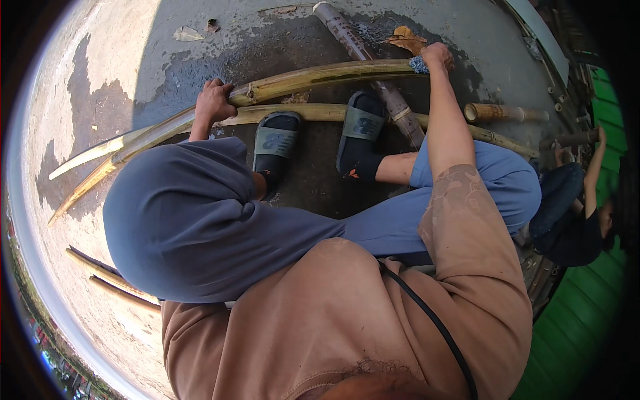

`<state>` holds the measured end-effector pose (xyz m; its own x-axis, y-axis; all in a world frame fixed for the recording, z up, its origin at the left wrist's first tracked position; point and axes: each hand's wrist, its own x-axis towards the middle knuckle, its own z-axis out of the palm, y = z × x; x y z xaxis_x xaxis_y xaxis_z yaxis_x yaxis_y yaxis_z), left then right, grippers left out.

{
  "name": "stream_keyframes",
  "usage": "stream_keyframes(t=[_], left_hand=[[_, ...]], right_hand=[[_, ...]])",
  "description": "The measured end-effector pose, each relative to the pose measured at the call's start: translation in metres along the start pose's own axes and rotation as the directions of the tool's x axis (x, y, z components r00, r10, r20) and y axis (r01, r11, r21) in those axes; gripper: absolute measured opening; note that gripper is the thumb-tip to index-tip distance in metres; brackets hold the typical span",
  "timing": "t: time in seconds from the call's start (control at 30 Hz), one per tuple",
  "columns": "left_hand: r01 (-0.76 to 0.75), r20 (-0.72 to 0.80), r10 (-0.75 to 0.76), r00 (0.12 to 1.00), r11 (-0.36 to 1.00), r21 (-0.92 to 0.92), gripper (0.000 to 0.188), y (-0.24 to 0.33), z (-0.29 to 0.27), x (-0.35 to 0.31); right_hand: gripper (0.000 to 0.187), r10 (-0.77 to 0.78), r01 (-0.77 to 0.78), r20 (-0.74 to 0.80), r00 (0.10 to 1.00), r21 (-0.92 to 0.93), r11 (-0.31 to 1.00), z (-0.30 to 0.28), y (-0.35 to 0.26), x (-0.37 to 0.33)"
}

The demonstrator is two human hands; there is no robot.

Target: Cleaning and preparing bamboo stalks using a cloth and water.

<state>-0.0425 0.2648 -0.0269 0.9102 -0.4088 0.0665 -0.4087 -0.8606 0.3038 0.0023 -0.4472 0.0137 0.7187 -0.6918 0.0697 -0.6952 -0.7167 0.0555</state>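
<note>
A long yellow-green strip of split bamboo [327, 75] runs across in front of my feet and bends down toward the left. My left hand [215, 101] is closed over it left of the middle. At its right end, my right hand [439, 57] grips a blue-and-white speckled scrubbing pad [419, 65], pressed against the bamboo. The palm side of that hand is hidden. Nearer to me lies a second bamboo strip [313, 112], passing by my sandals. A darker bamboo pole [343, 33] crosses beneath both strips at a slant.
My sandalled feet [275, 143] stand close to the strips. A short bamboo piece [507, 113] lies to the right. Beyond it, another person [567, 213] holds a dark pole [570, 140] beside green sheeting [573, 320]. More split bamboo [113, 277] lies at left. Wet patches darken the concrete around a dry leaf [407, 40].
</note>
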Motion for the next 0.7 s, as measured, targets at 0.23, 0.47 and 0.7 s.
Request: stream_keyframes(t=[0.23, 0.47, 0.7], left_hand=[[0.409, 0.349, -0.327, 0.878, 0.891, -0.196, 0.069, -0.079, -0.039, -0.045], [0.360, 0.299, -0.304, 0.905, 0.920, -0.156, 0.062, -0.090, -0.032, -0.053], [0.299, -0.095, -0.294, 0.951, 0.953, 0.049, 0.029, -0.077, -0.010, -0.027]], right_hand=[[0.020, -0.494, 0.613, -0.372, 0.786, 0.575, 0.542, 0.005, -0.311, -0.327], [0.023, -0.658, 0.663, -0.297, 0.692, 0.622, 0.417, 0.007, -0.364, -0.403], [0.016, -0.183, 0.391, -0.514, 0.838, 0.331, 0.859, 0.037, -0.141, -0.106]])
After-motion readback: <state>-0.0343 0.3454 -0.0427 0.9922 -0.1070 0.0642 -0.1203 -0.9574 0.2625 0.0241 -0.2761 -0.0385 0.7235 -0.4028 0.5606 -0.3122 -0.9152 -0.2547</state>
